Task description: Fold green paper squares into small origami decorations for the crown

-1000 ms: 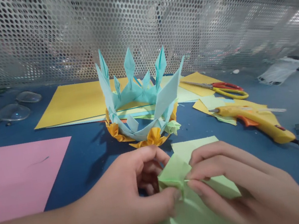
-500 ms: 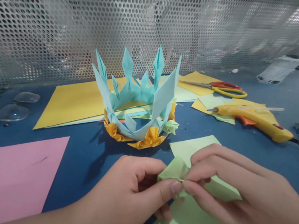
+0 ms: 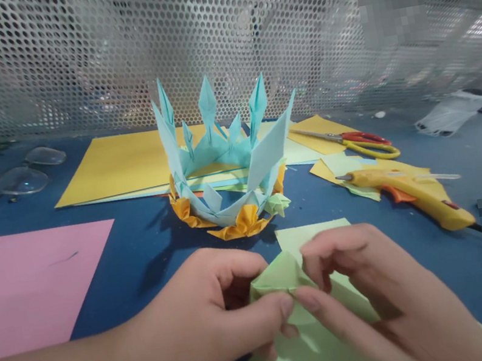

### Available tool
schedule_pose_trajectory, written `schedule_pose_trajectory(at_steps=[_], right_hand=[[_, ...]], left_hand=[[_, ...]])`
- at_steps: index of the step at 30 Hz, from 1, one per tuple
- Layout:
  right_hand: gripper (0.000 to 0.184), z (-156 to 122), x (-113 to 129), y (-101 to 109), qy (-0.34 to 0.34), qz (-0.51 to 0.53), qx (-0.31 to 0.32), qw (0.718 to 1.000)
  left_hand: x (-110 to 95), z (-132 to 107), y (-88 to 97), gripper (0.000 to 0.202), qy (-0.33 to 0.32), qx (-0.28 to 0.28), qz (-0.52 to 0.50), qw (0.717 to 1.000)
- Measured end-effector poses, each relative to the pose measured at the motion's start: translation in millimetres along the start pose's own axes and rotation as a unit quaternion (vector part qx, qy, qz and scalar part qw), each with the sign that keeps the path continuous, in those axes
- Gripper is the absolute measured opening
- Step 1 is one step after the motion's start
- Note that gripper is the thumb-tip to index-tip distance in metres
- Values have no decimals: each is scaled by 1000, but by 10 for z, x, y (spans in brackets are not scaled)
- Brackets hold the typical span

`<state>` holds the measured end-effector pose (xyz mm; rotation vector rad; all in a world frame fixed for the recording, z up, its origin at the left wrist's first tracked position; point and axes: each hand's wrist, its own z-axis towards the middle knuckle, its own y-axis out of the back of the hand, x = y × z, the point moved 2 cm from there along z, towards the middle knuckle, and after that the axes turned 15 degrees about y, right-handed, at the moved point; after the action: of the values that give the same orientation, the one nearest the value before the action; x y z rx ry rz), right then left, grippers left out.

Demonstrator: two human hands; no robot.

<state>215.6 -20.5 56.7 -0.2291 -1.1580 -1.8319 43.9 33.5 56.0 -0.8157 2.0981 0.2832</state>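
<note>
Between my two hands is a small folded piece of light green paper (image 3: 282, 273), a peaked shape with creased edges. My left hand (image 3: 233, 311) pinches its left side, thumb along the lower edge and fingers behind. On the opposite side, my right hand (image 3: 371, 294) has its thumb on the lower right edge and its curled fingers by the right corner. Under both hands lie green paper sheets (image 3: 307, 354). Just beyond stands a light blue paper crown (image 3: 223, 214) with pointed spikes, orange folded paper flowers (image 3: 245, 223) and a green one (image 3: 277, 204) round its base.
A pink sheet (image 3: 32, 289) lies left, with eyeglasses (image 3: 19, 180) behind it. Yellow sheets (image 3: 118, 167) are stacked behind the crown. To the right are scissors (image 3: 368, 143) and a yellow glue gun (image 3: 409, 192) on paper scraps. A perforated metal screen (image 3: 217, 36) borders the back.
My right hand's fingers have lifted off the front of the folded green paper and curled to its right side. More of its peaked face shows now. The left hand keeps its pinch.
</note>
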Motion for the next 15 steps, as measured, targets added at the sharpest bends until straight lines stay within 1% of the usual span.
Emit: schedule_pose_trajectory(at_steps=[1, 2, 3, 4, 6, 7, 9, 11, 14, 15], right_hand=[[24, 14, -4, -1, -12, 14, 9, 1000], [19, 32, -7, -2, -21, 24, 23, 999], [9, 52, -10, -3, -30, 30, 45, 998], [7, 70, -10, -4, -35, 35, 67, 997], [26, 99, -9, -2, -38, 38, 98, 994], [28, 108, -8, 1, -37, 38, 102, 993], [27, 113, -7, 8, -32, 39, 96, 994], [27, 106, -10, 14, -23, 36, 86, 995], [26, 94, -16, 23, -4, 32, 75, 997], [26, 93, -16, 26, 2, 33, 74, 997]], left_hand=[[-6, 0, 2, 16, -3, 6, -5, 1000], [-8, 0, 5, 16, -6, 11, -8, 1000], [-6, 3, 9, 16, -7, 11, -10, 1000], [0, 6, 14, 16, -7, 11, -8, 1000], [18, 13, 29, 22, -9, -5, 20, 1000], [27, 17, 39, 26, -13, -15, 41, 999], [36, 24, 56, 32, -30, -31, 83, 996], [29, 27, 71, 38, -62, -49, 113, 990], [10, 28, 80, 42, -99, -71, 126, 985], [8, 29, 79, 40, -98, -74, 123, 985]])
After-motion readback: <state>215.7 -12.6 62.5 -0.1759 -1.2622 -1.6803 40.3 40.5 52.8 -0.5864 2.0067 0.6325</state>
